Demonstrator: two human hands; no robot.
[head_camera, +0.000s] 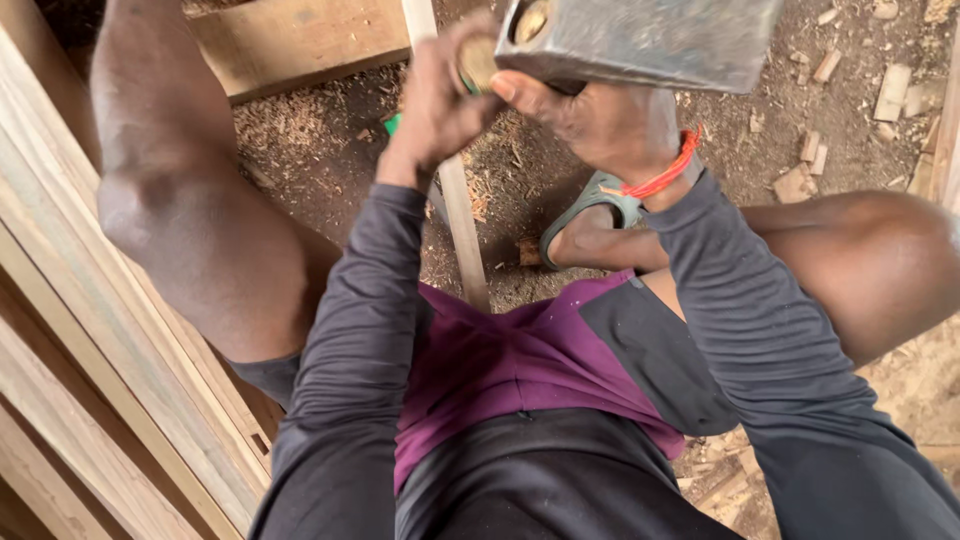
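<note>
The right hand (600, 120) and the left hand (440, 100) both close around the handle just under the grey metal axe head (640, 40), above the wooden strip (460, 215). The head looks heavy and stiff, so a grip near it seems steadiest.

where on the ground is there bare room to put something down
Bare dirt lies between the thin wooden slat and the grey sandal. Top right is crowded with wood offcuts; stacked pale planks fill the left.

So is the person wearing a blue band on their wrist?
No, the band on the right hand wrist is red-orange, just above the dark grey sleeve.
</note>
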